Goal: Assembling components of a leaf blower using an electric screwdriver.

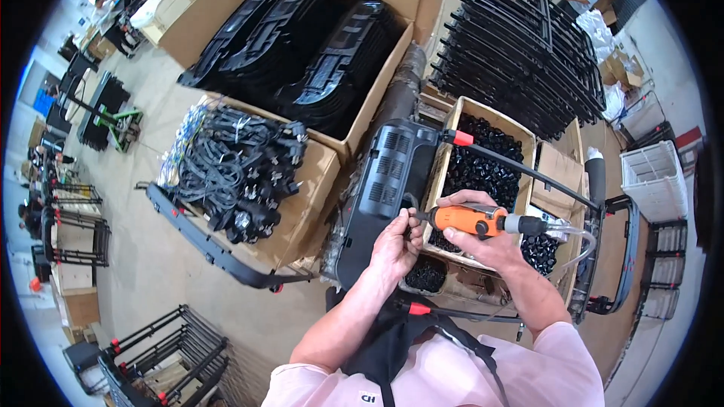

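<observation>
1 orange power screwdriver [464, 220], over near end of parts bin [437, 179]; right hand [486, 247] curled round its body, likely for control. Left hand [398, 243] pinching at its tip, perhaps steadying; exact grip unclear. Vented black housing [383, 173] left, within reach.

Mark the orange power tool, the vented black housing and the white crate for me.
Orange power tool [460, 219]: head view, on its orange body.
Vented black housing [386, 173]: head view, on its slotted face.
White crate [658, 200]: head view, on its side wall.
</observation>
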Tool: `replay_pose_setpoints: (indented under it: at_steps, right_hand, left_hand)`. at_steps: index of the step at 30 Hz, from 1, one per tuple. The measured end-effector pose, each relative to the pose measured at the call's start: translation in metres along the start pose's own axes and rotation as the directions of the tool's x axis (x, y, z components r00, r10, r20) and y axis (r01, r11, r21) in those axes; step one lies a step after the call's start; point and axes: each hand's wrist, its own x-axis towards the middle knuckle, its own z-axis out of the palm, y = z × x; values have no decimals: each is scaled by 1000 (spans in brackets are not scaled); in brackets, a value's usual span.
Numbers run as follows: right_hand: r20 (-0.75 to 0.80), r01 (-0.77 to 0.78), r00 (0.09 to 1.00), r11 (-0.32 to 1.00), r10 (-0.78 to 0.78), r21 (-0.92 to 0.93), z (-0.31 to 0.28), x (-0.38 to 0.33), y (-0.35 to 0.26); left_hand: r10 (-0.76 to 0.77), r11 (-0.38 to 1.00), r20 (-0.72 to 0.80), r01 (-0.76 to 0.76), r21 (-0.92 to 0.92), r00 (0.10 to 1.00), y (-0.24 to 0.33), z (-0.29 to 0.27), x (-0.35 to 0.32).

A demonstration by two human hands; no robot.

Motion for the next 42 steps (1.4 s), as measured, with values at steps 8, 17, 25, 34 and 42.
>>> replay_pose_setpoints:
  at_steps: [8,17,25,34,42]
  right_hand:
    - [-108,-67,992,997,72,46,-80,48,25]
    - [-216,-48,976,997,33,-63,-113,140,61]
    - [-185,-82,981,989,57,-126,-116,178,84]
    - [-113,-2,993,927,-44,-375,-104,198,103]
    - [-50,3,998,892,-29,-452,-98,203,92]
  left_hand:
    - [-67,998,-47,67,-14,997,-24,66,89]
    - [-45,983,32,39,177,998,-8,79,153]
    - [-86,929,28,70,362,996,-10,62,145]
    - [-26,877,76,-14,480,997,-1,56,158]
    - [-6,870,100,-44,492,995,15,61,158]
